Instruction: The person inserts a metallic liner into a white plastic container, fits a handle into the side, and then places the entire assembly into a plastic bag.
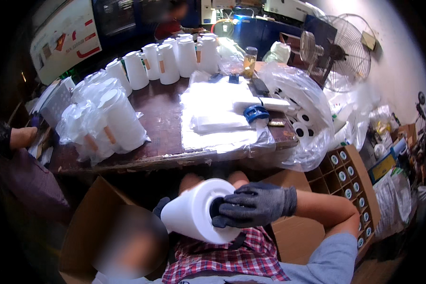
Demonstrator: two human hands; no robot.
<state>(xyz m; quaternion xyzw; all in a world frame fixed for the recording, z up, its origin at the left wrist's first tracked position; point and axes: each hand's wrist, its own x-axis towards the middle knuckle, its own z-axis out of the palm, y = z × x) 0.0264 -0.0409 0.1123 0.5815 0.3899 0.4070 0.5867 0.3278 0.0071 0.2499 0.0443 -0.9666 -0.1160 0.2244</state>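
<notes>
A white tapered vacuum jug (187, 213) lies tilted over my lap, its wide round end turned toward the right. My left hand (161, 206), in a dark glove, holds it from the far left side; most of that hand is hidden behind the jug. In a dark grey glove, my right hand (251, 206) closes its bent fingers on the middle of the wide end. A dark round part (216, 207) shows there beside the fingertips, partly covered by them. Whether a separate small piece is in those fingers cannot be made out.
Several white jugs (168, 64) stand along the table's (158, 106) far side; bagged ones (120, 120) are at left. A blue tape dispenser (256, 113) lies by white sheets. Cartons (87, 227) flank me, the right one divided (338, 177). A fan (338, 52) and another person (168, 28) are beyond.
</notes>
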